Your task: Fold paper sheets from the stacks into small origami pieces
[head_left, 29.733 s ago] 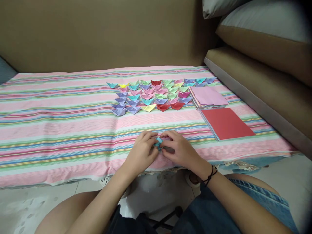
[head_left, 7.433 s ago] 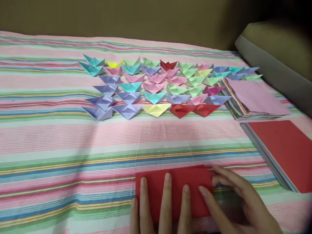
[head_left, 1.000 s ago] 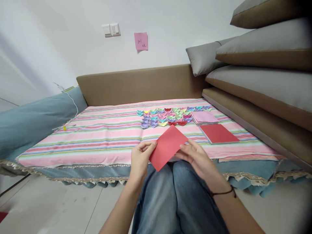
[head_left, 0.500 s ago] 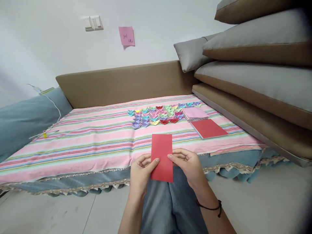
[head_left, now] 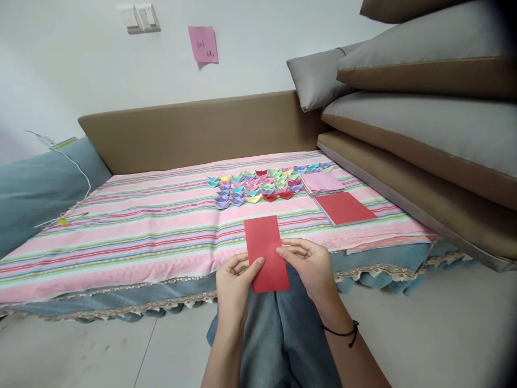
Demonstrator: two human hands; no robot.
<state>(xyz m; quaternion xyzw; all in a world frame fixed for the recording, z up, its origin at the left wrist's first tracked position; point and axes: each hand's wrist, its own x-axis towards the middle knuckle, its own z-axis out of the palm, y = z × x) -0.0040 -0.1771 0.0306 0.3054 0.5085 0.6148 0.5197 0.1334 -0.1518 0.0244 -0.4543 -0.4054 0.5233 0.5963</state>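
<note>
A red paper rectangle, twice as tall as wide, is held up in front of my knees by both hands. My left hand pinches its left edge, thumb on the front face and fingers behind. On the right edge, my right hand grips it the same way, a dark cord bracelet on that wrist. Beyond the paper, rows of small folded paper boats in many colours stand on the striped cloth. To their right lie a stack of pink paper and a stack of paper with a red top sheet.
The pink striped cloth covers a blue sofa seat with a lace-trimmed edge. Grey and brown cushions are piled at the right. A white cable runs at the left. A pink note and switches are on the wall.
The red paper has tilted, its top leaning left, with both hands still on it. The view has shifted slightly, so the background sits higher in the picture.
</note>
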